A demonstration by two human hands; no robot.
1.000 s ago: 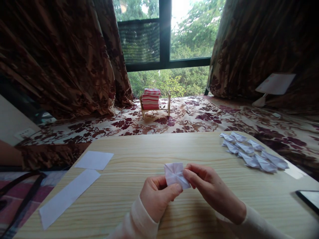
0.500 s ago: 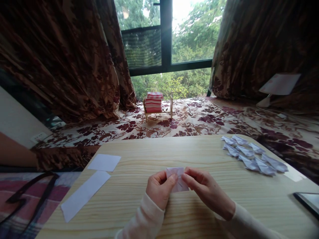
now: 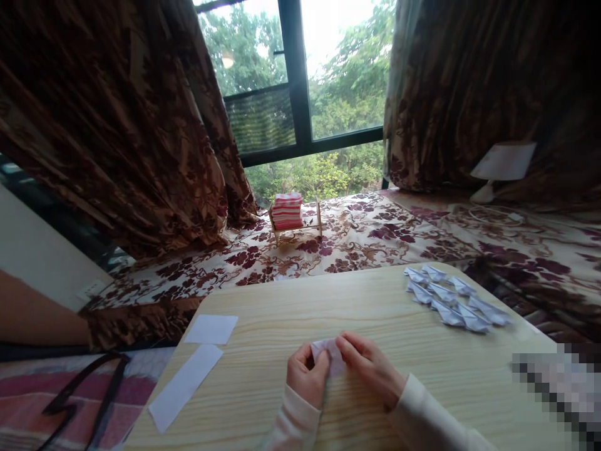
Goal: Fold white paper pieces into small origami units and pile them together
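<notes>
A small piece of folded white paper is held between my two hands, just over the front middle of the wooden table. My left hand pinches its left side, thumb on top. At its upper right edge, the fingers of my right hand are closed on the paper; some fingertips are hidden. Off to the left lie a rectangular white sheet and, below it, a long white paper strip. Several folded paper pieces sit grouped at the far right of the table.
Beyond the table, a floral-covered ledge carries a small wooden stand with a stack of pink striped cloths. A lamp stands at the right. A pixelated patch covers something at the table's right edge.
The camera view has tilted and shifted, so the table appears lower. Both hands still grip the folded paper; its upper left corner looks more angled, and the right hand sits closer to the left.
</notes>
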